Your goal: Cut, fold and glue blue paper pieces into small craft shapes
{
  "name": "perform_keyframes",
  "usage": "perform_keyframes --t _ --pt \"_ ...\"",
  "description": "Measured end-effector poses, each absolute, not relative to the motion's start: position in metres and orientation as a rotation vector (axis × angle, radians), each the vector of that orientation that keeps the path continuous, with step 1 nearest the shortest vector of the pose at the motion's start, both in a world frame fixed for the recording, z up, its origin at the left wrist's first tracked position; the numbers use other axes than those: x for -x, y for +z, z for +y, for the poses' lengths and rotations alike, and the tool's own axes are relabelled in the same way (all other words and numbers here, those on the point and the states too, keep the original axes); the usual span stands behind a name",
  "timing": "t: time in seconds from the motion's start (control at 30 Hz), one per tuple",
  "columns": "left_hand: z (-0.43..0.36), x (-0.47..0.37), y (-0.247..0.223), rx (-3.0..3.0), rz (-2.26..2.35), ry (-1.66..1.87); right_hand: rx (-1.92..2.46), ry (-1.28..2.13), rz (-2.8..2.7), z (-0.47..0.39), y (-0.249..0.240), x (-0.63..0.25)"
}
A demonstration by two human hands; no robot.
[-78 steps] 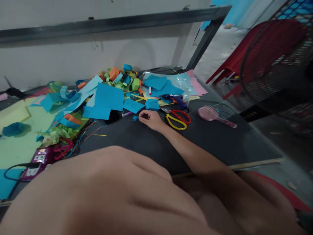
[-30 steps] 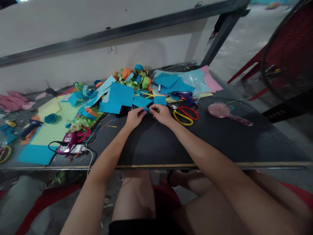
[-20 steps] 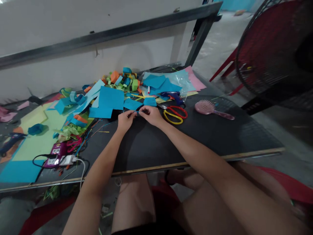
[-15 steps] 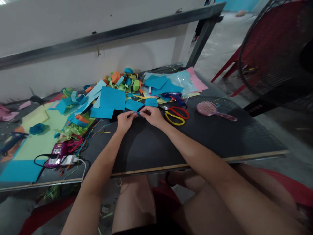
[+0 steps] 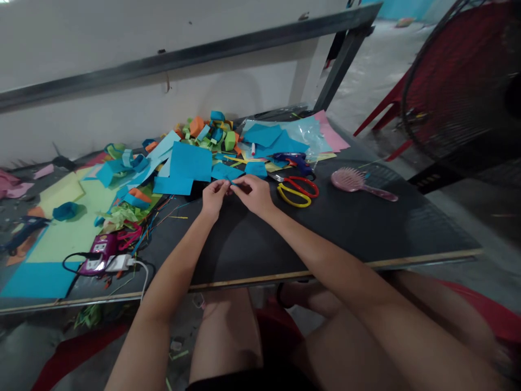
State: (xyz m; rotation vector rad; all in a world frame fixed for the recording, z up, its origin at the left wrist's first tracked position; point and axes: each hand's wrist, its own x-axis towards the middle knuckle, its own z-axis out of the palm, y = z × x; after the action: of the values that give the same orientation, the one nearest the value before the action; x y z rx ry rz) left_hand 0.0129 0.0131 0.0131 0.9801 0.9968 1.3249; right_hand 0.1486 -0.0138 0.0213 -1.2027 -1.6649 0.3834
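Over the dark tabletop, my left hand (image 5: 214, 199) and my right hand (image 5: 255, 194) meet with fingertips pinched on a small strip of blue paper (image 5: 233, 183). Most of the strip is hidden by the fingers. Just behind it lie blue paper pieces (image 5: 223, 171) and larger blue sheets (image 5: 190, 161). Scissors with one red and one yellow handle (image 5: 299, 191) rest to the right of my right hand. Beyond them is a blue glue gun (image 5: 293, 160), and a white marker (image 5: 253, 149) lies on the paper.
Folded paper pieces (image 5: 211, 133) are heaped at the back. A pink hairbrush (image 5: 354, 182) lies right. On the left are a purple power strip (image 5: 101, 252) with cables, another glue gun (image 5: 24, 233) and yellow-green sheets (image 5: 61, 239). A large fan (image 5: 459, 92) stands beyond the table's right side.
The fingers have shifted on the blue strip, and my left hand is turned more upright, closer to my right. The whole view has moved slightly.
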Motion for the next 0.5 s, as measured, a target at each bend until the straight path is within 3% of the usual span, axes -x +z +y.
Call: perform_keyframes --t 0.33,0.5 --pt "0.017 -0.002 0.015 -0.866 0.918 1.285 1.154 0.152 -1.923 -0.013 0.026 -0.149" --pt "0.021 0.0 0.013 -0.782 0.88 1.307 1.423 0.018 -1.6 0.014 0.033 -0.202"
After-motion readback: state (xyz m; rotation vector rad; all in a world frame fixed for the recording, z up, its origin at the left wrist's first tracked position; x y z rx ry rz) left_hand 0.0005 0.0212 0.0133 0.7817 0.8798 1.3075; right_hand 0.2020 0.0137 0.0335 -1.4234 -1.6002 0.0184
